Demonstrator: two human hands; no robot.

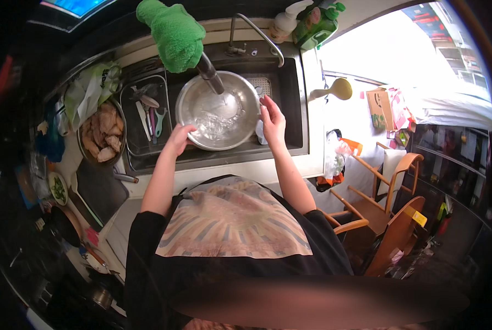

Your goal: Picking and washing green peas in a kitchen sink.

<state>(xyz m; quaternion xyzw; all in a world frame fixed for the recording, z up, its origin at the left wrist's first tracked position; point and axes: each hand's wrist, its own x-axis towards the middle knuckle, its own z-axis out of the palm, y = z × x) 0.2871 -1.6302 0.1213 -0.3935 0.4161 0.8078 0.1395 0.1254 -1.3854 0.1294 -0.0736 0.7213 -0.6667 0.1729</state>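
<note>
A round stainless-steel bowl with clear, rippling water is at the sink, over the divider between its two basins. My left hand grips the bowl's near-left rim, thumb over the edge. At the right rim is my right hand, fingers slightly bent and close against the metal; whether it grips is unclear. A dark faucet spout, wrapped higher up in a green towel, points down into the bowl. Behind my right wrist, a pale object shows partly in the right basin.
The left basin holds a wire rack with a knife and a green peeler. Further left stand a bowl of raw meat and a dark cutting board. Pump bottles and a thin curved tap line the back.
</note>
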